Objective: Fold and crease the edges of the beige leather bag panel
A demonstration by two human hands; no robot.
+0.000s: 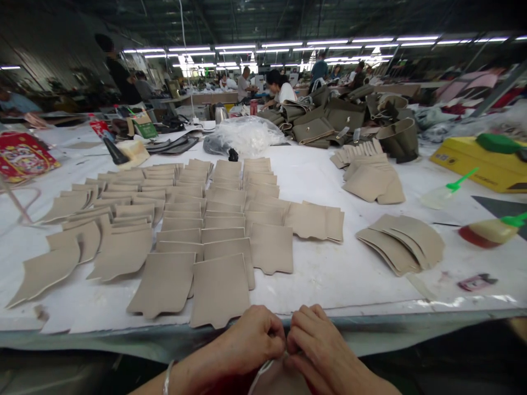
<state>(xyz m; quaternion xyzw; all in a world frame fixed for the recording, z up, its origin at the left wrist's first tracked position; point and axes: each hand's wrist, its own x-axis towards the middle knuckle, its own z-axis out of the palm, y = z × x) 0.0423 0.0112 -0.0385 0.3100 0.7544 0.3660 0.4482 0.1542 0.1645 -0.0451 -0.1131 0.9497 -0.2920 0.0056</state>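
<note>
Just below the table's front edge, my left hand [263, 336] and my right hand [309, 341] come together, fingers pinched. Both close on the upper edge of a beige leather piece [282, 378] with a pale rim. Its lower part runs out of the picture, and my fingertips hide the spot they grip. Right in front of my left hand lies a beige panel [220, 291] with a small tab on its near edge. Behind it, many similar panels [171, 282] overlap in rows across the left and middle of the white table [317, 280].
To the right lie a fan of beige pieces [401, 241], a squeeze bottle with amber liquid [483, 233] and a small pink tool [477, 282]. Farther back are a yellow box [473, 162], a heap of olive bags [337, 118] and clear plastic [249, 134]. Other people work beyond.
</note>
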